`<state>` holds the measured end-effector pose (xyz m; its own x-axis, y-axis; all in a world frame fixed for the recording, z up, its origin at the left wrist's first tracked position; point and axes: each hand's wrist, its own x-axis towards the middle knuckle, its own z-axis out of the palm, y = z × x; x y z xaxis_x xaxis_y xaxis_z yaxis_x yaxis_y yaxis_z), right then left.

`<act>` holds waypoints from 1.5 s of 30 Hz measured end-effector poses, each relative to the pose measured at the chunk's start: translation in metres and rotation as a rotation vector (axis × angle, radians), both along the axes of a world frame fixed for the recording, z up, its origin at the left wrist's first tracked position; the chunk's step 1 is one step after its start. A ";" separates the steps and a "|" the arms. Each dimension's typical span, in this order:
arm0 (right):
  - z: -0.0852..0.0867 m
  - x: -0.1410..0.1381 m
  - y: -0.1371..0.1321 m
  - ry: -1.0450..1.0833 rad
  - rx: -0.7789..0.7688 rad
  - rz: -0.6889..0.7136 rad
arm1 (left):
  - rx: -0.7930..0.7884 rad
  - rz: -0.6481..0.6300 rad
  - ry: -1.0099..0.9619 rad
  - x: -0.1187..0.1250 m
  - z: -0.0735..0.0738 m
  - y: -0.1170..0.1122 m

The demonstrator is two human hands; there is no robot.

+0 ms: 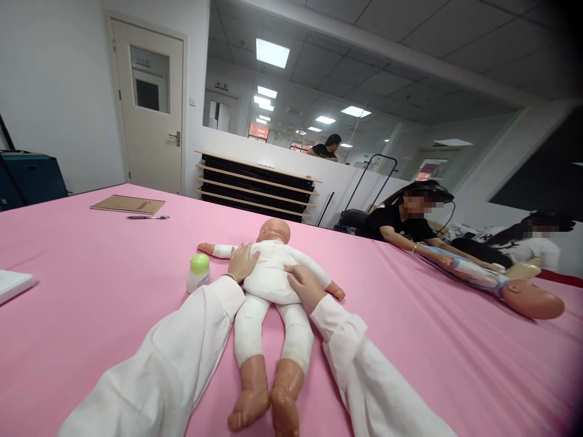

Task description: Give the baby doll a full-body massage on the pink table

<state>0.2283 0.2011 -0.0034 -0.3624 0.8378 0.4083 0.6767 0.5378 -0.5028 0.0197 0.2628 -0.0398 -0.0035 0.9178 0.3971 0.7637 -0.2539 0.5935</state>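
Head view — left hand (pixel 243 262) and right hand (pixel 304 285) rest open on a face-down baby doll (pixel 269 273).

The face of the baby doll (pixel 268 273) is hidden against the pink table (pixel 68 340). The white flat object (pixel 13 285) is cut off by the left edge, so I cannot tell what it is. The writing on the brown folder (pixel 127 204) and the small bottle (pixel 197 280) is too small to read.

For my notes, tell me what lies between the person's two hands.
The head view shows a baby doll's white-suited torso between the left hand and right hand, both resting on it.
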 end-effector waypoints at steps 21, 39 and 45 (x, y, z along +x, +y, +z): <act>-0.002 -0.031 0.069 -0.167 -0.112 -0.214 | 0.027 -0.334 0.104 0.006 0.006 -0.004; -0.032 0.046 0.047 -0.231 -0.004 -0.460 | -0.008 -0.311 0.130 0.006 0.006 -0.008; -0.039 0.054 0.033 -0.413 -0.045 -0.686 | -0.006 -0.289 0.170 0.004 0.001 -0.006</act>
